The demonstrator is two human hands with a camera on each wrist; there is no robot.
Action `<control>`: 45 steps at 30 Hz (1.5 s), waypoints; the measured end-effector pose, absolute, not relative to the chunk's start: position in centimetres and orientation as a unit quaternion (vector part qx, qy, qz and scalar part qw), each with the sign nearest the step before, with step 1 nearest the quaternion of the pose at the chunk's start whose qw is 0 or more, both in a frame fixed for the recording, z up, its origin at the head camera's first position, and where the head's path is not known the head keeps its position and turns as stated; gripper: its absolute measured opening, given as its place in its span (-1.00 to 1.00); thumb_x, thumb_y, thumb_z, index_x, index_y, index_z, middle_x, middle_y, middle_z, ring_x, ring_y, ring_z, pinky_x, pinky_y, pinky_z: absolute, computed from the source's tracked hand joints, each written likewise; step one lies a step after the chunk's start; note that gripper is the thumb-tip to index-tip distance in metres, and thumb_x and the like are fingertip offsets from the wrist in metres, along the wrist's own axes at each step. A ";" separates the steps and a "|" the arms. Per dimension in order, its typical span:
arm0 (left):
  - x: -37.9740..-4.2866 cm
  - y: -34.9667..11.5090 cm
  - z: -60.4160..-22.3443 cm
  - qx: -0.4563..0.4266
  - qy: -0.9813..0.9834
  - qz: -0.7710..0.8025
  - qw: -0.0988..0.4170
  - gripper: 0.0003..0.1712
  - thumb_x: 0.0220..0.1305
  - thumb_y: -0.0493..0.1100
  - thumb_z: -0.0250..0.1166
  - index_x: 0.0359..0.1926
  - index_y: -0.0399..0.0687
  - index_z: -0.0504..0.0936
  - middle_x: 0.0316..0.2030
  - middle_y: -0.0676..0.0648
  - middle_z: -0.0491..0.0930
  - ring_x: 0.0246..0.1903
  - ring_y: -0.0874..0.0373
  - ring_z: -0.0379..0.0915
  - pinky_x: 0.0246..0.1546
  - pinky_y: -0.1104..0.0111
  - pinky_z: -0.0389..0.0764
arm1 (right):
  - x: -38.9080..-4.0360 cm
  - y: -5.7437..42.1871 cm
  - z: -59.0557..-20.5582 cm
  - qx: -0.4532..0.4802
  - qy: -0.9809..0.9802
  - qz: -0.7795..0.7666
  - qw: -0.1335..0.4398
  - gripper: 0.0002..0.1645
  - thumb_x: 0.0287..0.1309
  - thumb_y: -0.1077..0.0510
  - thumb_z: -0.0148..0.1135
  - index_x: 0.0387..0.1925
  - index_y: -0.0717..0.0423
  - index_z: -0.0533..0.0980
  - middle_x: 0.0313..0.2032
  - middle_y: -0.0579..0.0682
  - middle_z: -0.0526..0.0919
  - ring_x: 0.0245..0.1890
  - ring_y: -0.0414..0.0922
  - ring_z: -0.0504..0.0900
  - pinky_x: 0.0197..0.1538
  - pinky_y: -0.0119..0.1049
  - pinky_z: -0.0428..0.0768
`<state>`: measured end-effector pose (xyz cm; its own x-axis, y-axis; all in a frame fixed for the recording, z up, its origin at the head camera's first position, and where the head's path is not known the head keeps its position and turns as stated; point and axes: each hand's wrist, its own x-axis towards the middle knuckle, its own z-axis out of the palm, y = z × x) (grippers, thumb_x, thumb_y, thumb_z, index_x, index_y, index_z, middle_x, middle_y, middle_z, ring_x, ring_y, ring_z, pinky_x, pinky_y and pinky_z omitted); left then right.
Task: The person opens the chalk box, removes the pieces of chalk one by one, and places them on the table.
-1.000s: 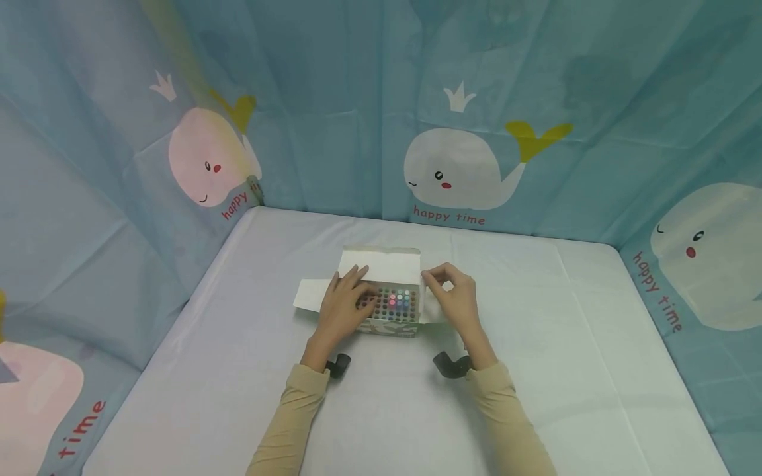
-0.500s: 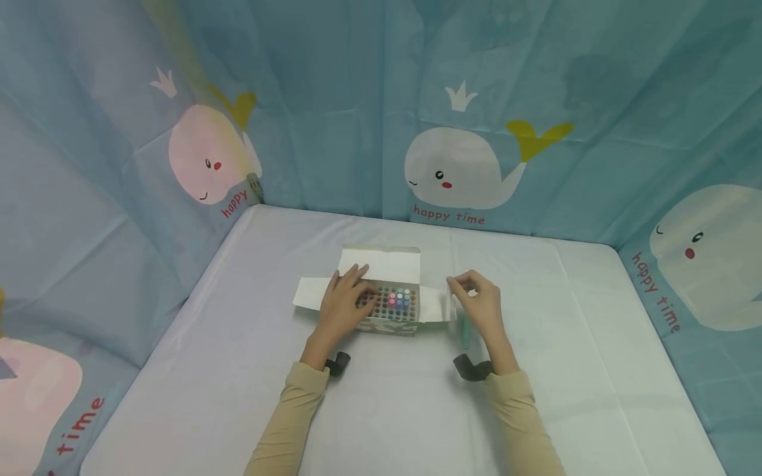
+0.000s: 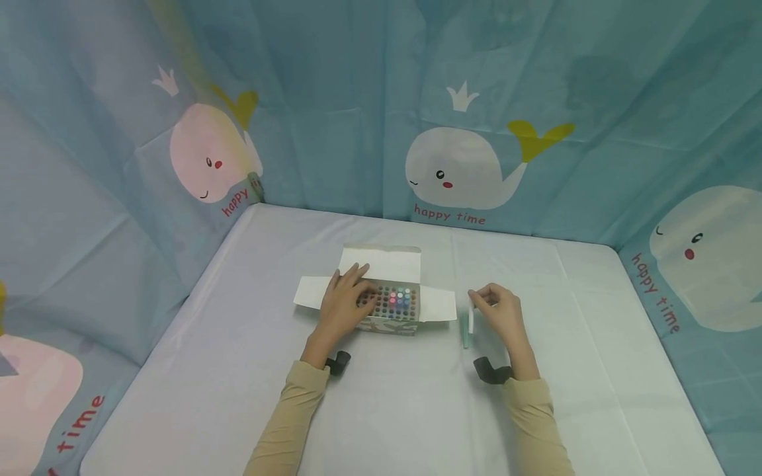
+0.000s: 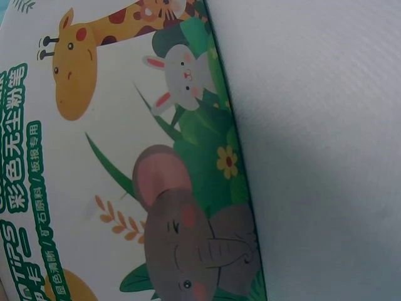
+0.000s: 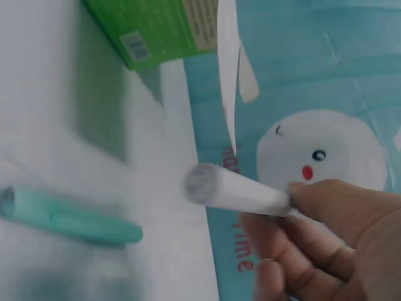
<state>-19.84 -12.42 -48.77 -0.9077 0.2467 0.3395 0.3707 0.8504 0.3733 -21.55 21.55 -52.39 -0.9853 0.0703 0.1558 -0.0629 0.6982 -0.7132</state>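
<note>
With the right grip (image 3: 501, 312), pinching a white stick (image 5: 241, 191) near one end between thumb and fingers, above the white surface (image 3: 381, 416) and just beside a teal tube (image 5: 72, 219) lying there. With the left grip (image 3: 340, 308), resting spread fingers on the left part of the open box (image 3: 393, 326), beside coloured stick ends (image 3: 399, 300) in its holes.

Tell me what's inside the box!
Inside the box are dark round spots, plus pink, blue and white ones toward the right. The left hand covers part of the left side; what's under it, or deeper down, I can't see.
</note>
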 end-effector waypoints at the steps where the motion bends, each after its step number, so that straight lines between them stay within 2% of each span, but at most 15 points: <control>1: -19.9 -12.4 -48.8 -0.162 -0.952 -0.220 0.141 -0.83 0.06 0.07 0.17 -0.31 0.24 0.57 0.24 0.07 0.19 0.28 0.11 -0.06 0.35 0.12 -0.22 | -21.0 21.4 -51.3 -0.004 -0.918 0.390 0.067 -0.57 0.00 -0.24 0.09 -0.48 0.04 0.51 -0.48 -0.03 0.61 -0.47 -0.09 0.50 -0.52 -0.35 0.43; 3: -19.9 -12.5 -48.8 -0.163 -0.952 -0.218 0.142 -0.83 0.06 0.07 0.18 -0.30 0.24 0.57 0.24 0.07 0.19 0.28 0.10 -0.06 0.34 0.10 -0.21 | -20.2 21.1 -49.9 -0.012 -0.918 0.396 0.031 -0.54 -0.01 -0.22 0.11 -0.49 0.11 0.51 -0.48 0.04 0.60 -0.49 -0.06 0.47 -0.54 -0.28 0.44; 4: -19.9 -12.5 -48.8 -0.163 -0.952 -0.217 0.141 -0.83 0.06 0.08 0.17 -0.30 0.24 0.57 0.24 0.06 0.18 0.28 0.10 -0.06 0.34 0.11 -0.21 | -20.0 21.1 -49.6 -0.014 -0.924 0.382 0.023 -0.52 0.01 -0.26 0.07 -0.50 0.09 0.51 -0.50 0.01 0.60 -0.50 -0.09 0.46 -0.54 -0.28 0.44; 10: -19.9 -12.5 -48.8 -0.160 -0.954 -0.214 0.134 -0.81 0.07 0.09 0.16 -0.29 0.23 0.57 0.25 0.08 0.17 0.29 0.12 -0.08 0.35 0.16 -0.28 | -21.4 23.1 -54.3 -0.007 -0.953 0.301 0.018 -0.49 -0.01 -0.36 -0.06 -0.52 -0.05 0.50 -0.53 -0.15 0.58 -0.53 -0.23 0.44 -0.55 -0.40 0.38; 12: -19.8 -12.5 -48.8 -0.160 -0.954 -0.214 0.133 -0.81 0.07 0.08 0.16 -0.28 0.22 0.57 0.25 0.08 0.17 0.29 0.12 -0.08 0.36 0.17 -0.30 | -21.2 23.0 -54.2 -0.010 -0.954 0.301 0.009 -0.48 0.01 -0.35 -0.06 -0.51 -0.01 0.50 -0.54 -0.11 0.58 -0.55 -0.20 0.43 -0.58 -0.40 0.37; 17: -19.7 -12.4 -48.8 -0.164 -0.952 -0.217 0.140 -0.80 0.07 0.08 0.16 -0.28 0.20 0.57 0.24 0.05 0.19 0.28 0.09 -0.05 0.35 0.14 -0.25 | -19.6 21.6 -51.3 -0.025 -0.949 0.314 -0.023 -0.54 0.04 -0.24 0.04 -0.52 0.07 0.51 -0.60 -0.05 0.55 -0.64 -0.18 0.41 -0.68 -0.38 0.37; 22: -19.7 -12.3 -48.8 -0.166 -0.950 -0.222 0.144 -0.80 0.05 0.06 0.18 -0.28 0.19 0.57 0.24 0.04 0.20 0.28 0.07 -0.04 0.35 0.12 -0.23 | -18.8 20.9 -49.7 -0.040 -0.946 0.320 -0.037 -0.66 0.05 -0.07 0.12 -0.51 0.13 0.53 -0.60 -0.03 0.54 -0.61 -0.16 0.41 -0.60 -0.39 0.41; 28: -19.7 -12.3 -48.8 -0.164 -0.951 -0.220 0.142 -0.81 0.06 0.07 0.17 -0.29 0.19 0.57 0.24 0.05 0.20 0.28 0.08 -0.05 0.35 0.16 -0.28 | -18.8 20.8 -49.7 -0.040 -0.948 0.311 -0.045 -0.67 0.03 -0.05 0.15 -0.45 0.16 0.53 -0.58 -0.02 0.54 -0.58 -0.16 0.41 -0.57 -0.44 0.39; 33: -19.7 -12.3 -48.8 -0.164 -0.952 -0.220 0.139 -0.80 0.07 0.08 0.16 -0.28 0.20 0.57 0.24 0.06 0.19 0.28 0.09 -0.06 0.36 0.18 -0.30 | -18.8 20.8 -49.8 -0.035 -0.950 0.307 -0.037 -0.66 0.05 -0.08 0.13 -0.41 0.14 0.53 -0.54 0.00 0.54 -0.55 -0.15 0.43 -0.54 -0.41 0.42; 41: -19.7 -12.3 -48.8 -0.165 -0.950 -0.220 0.146 -0.81 0.04 0.05 0.19 -0.29 0.21 0.56 0.24 0.06 0.19 0.28 0.09 -0.05 0.36 0.17 -0.29 | -19.1 20.5 -49.5 -0.006 -0.949 0.314 0.018 -0.62 0.09 -0.10 0.07 -0.32 0.14 0.54 -0.39 0.07 0.50 -0.47 -0.09 0.40 -0.52 -0.36 0.40; 45: -19.8 -12.4 -48.7 -0.160 -0.953 -0.218 0.140 -0.82 0.05 0.07 0.17 -0.28 0.23 0.56 0.24 0.08 0.19 0.28 0.12 -0.06 0.36 0.19 -0.30 | -20.9 20.4 -51.9 0.012 -0.950 0.302 0.074 -0.60 0.09 -0.23 -0.02 -0.31 -0.05 0.53 -0.43 -0.07 0.44 -0.53 -0.15 0.36 -0.63 -0.39 0.34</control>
